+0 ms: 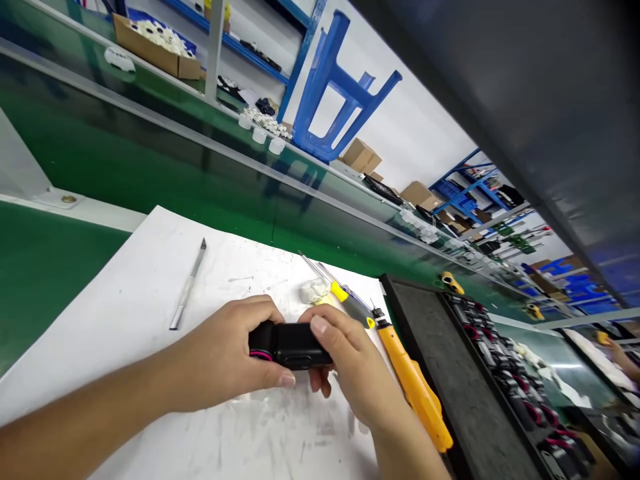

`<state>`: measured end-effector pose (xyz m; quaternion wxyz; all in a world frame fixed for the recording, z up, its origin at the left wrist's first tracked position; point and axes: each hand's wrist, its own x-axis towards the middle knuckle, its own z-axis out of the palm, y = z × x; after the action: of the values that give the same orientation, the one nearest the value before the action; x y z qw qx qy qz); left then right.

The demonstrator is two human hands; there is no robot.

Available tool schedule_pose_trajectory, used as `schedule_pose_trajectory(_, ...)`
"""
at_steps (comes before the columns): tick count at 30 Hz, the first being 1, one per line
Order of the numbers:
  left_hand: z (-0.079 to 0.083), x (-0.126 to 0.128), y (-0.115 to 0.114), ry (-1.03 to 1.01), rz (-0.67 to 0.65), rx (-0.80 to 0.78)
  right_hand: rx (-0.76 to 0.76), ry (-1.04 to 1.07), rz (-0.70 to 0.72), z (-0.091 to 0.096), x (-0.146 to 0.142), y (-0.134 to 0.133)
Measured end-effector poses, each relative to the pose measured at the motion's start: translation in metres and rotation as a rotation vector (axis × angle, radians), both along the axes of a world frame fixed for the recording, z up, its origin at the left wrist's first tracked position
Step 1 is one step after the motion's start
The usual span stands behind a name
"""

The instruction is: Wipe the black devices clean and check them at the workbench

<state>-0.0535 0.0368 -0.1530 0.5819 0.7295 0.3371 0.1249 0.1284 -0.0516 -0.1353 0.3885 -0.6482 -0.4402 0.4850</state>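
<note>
Between my two hands is a black plastic device [300, 347] with a rounded end and a pink ring; its exact kind does not show. My left hand [233, 353] is closed around the rounded, ringed end. Fingers and thumb of my right hand [350, 353] grip the boxy end. Both hands hold it above a smudged white sheet [135, 313]. A craft knife [190, 283] lies on the sheet, left of my hands. Just beyond them are a whitish lump [315, 291] and screwdrivers with yellow-marked handles [340, 291]. An orange electric screwdriver [415, 387] lies beside my right forearm.
A black tray [425, 347] stands to the right, with several similar black devices with pink rings [500, 360] along its far side. Behind the sheet runs a metal rail [260, 175]. A blue stool [345, 87] rests upturned beyond it. Another person's hand [623, 357] shows at far right.
</note>
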Motion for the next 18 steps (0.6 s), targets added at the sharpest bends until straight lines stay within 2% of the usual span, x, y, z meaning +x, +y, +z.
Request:
schedule_pose_trajectory(5,-0.006,0.003,0.000,0.079,0.004,0.083,-0.053,0.218,-0.070,-0.023,0.003,0.005)
schedule_pose_trajectory(10,-0.012,0.004,-0.007,0.086,0.099,0.207,-0.150,0.324,-0.060,-0.032,0.008,0.006)
schedule_pose_trajectory(18,-0.003,0.002,-0.007,0.191,0.210,-0.004,-0.242,0.637,-0.014,-0.023,0.008,0.010)
